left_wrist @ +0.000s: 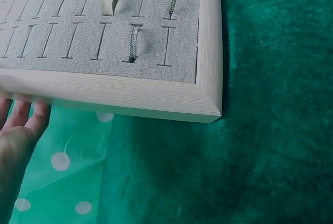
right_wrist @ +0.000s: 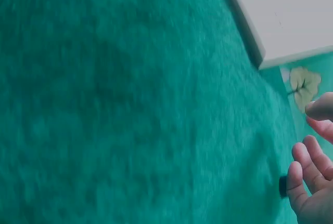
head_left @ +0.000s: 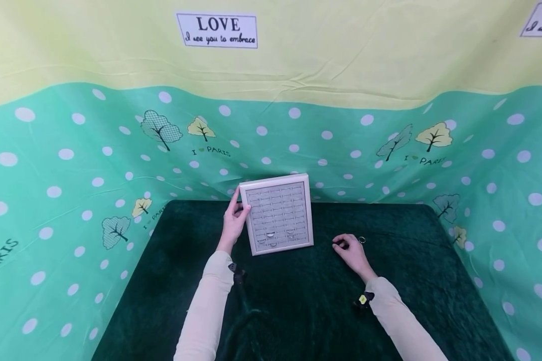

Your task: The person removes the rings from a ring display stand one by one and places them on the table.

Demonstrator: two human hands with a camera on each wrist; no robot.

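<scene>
A ring display board [head_left: 277, 205] with a pale frame and grey slotted padding leans upright near the back of the table. My left hand [head_left: 236, 223] grips its left edge, thumb at the front and other fingers partly hidden behind. Several rings sit in the lower slots; a plain wide band [left_wrist: 111, 2] and a textured ring [left_wrist: 133, 43] show in the left wrist view. To the right of the board, apart from it, my right hand [head_left: 352, 253] hovers with fingers loosely bent, nothing visible between them. A small ring-shaped item [head_left: 362, 240] lies just beyond it.
Dark green plush cloth [head_left: 298, 311] covers the table. Green dotted fabric [head_left: 366, 165] hangs behind and at both sides. A small dark object [right_wrist: 283, 186], of unclear kind, lies by the fingers in the right wrist view.
</scene>
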